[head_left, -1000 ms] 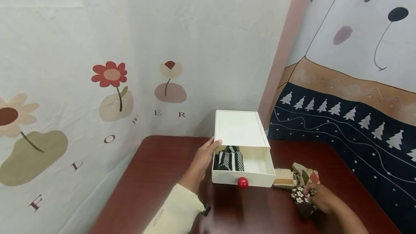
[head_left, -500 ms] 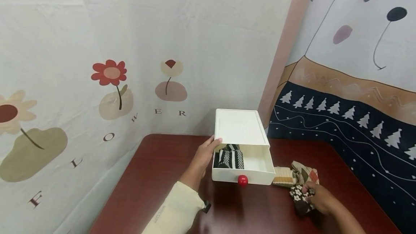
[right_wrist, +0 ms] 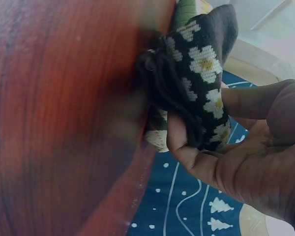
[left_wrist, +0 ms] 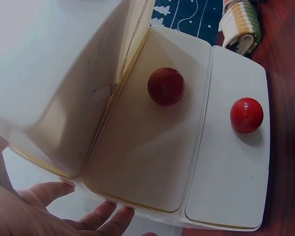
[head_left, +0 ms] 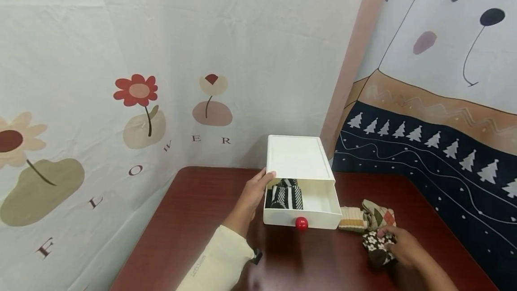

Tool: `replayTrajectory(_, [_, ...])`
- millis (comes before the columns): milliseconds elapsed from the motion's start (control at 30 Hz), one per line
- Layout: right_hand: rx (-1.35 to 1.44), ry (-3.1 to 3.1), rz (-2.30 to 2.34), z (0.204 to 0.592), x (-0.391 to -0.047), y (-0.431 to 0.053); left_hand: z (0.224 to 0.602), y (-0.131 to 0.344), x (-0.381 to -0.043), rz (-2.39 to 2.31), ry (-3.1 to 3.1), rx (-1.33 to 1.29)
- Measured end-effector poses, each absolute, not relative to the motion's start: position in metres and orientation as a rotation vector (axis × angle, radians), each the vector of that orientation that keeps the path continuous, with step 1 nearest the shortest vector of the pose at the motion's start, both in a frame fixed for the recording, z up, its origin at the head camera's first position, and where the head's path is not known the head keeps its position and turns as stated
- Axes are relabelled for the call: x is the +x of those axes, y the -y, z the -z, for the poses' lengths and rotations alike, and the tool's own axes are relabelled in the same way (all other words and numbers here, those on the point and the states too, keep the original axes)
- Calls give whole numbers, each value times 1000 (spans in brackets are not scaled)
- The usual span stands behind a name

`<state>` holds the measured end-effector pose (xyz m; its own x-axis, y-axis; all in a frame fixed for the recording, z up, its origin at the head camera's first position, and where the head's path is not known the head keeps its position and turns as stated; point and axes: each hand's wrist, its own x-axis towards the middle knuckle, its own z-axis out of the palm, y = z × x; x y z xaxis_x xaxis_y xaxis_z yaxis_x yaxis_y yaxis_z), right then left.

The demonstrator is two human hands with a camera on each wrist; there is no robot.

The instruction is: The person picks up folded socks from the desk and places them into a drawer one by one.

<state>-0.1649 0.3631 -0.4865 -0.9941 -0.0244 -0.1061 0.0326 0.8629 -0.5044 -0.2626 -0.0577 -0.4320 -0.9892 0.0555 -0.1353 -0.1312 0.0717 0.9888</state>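
A small white drawer unit (head_left: 299,157) with red knobs stands on the table. Its top drawer (head_left: 319,220) is pulled out, with rolled black-and-white striped socks (head_left: 287,196) on its left side. My left hand (head_left: 253,194) rests against the unit's left side, the thumb over the top edge; in the left wrist view its fingertips (left_wrist: 119,220) touch the side edge. My right hand (head_left: 405,247) pinches a folded dark brown flowered sock (head_left: 375,247) between thumb and fingers, low over the table at right. The sock's dark end (right_wrist: 226,29) points up in the right wrist view.
Cream-and-yellow striped socks (head_left: 352,219) and beige argyle socks (head_left: 378,216) lie right of the drawer, just behind the flowered sock. Two shut lower drawers (left_wrist: 142,147) show below the open one. Printed cloths (head_left: 258,57) hang behind the dark red table (head_left: 190,219).
My right hand has shifted and turned the flowered sock slightly near the same spot. The left hand, drawer and striped socks have stayed in place.
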Motion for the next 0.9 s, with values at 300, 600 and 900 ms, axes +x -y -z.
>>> replayTrajectory(300, [-60, -2979, 846, 463, -161, -358, 432, 58, -263, -2066, -2209, -69])
replayTrajectory(600, [-208, -3200, 915, 442, -155, -341, 432, 58, -261, -2056, -2202, -79])
replayTrajectory(900, [-445, -3417, 1120, 430, -153, -318, 432, 59, -262, -2050, -2212, -67])
